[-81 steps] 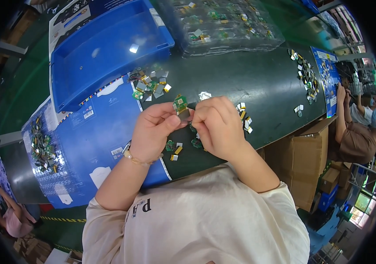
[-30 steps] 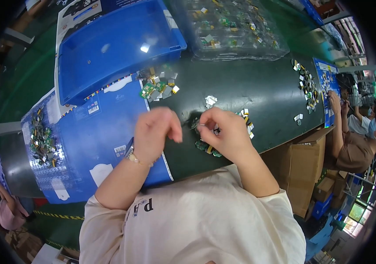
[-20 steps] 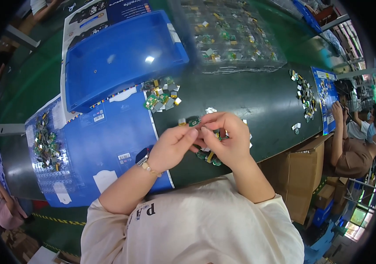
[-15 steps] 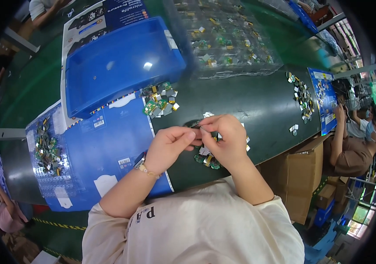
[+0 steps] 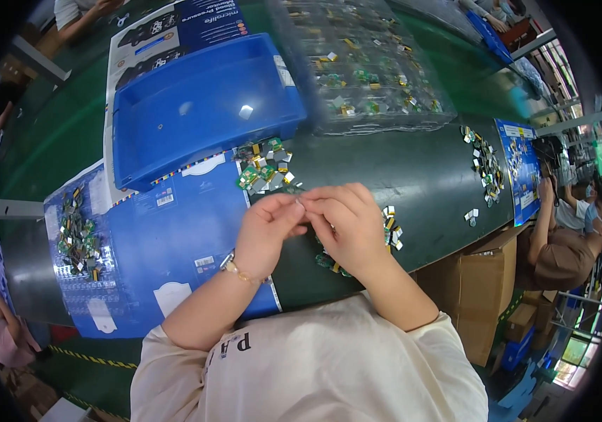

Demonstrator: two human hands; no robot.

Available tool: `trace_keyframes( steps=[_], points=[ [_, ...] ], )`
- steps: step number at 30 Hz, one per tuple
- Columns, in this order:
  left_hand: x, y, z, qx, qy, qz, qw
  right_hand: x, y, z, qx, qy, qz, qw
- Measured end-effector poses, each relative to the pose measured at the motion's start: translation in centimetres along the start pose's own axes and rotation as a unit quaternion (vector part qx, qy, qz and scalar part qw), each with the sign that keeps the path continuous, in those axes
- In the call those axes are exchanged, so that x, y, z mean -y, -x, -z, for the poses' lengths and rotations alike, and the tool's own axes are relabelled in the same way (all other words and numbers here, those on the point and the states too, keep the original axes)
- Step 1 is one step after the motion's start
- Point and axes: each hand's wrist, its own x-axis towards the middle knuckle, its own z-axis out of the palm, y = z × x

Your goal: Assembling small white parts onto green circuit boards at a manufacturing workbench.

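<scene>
Both hands meet in front of me over the dark green table, fingertips pressed together. My left hand (image 5: 265,228) is closed in a pinch around a small dark flat piece (image 5: 293,189), whose edge peeks out beyond the fingers. Against the same spot, my right hand (image 5: 349,224) pinches with thumb and forefinger. Most of the piece is hidden, so its kind is unclear. Small circuit boards with silver and white squares lie in a pile (image 5: 394,231) beside and partly beneath my right hand. Another pile of circuit boards (image 5: 265,169) sits just beyond my left hand.
A blue plastic tray (image 5: 202,112) stands at the far left on printed cardboard (image 5: 153,239). Loose boards (image 5: 79,239) rest on clear blister trays. Stacked clear trays (image 5: 371,70) hold boards at the back. Cardboard boxes (image 5: 480,295) stand right, near a co-worker (image 5: 561,250).
My joined hands have shifted slightly left, and the right hand has turned so more of its back shows. The dark piece is further left, near the far pile.
</scene>
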Motion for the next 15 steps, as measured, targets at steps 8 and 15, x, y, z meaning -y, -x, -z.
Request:
trace_keyframes(
  steps=[8, 15],
  points=[
    [-1.6, -0.6, 0.4, -0.050, 0.102, -0.020, 0.993, -0.4, -3.1, 1.5, 0.150, -0.098, -0.017, 0.984],
    [-1.4, -0.4, 0.4, -0.017, -0.033, -0.060, 0.998, -3.1, -8.8, -1.9, 0.046, -0.020, 0.043, 0.998]
  ],
)
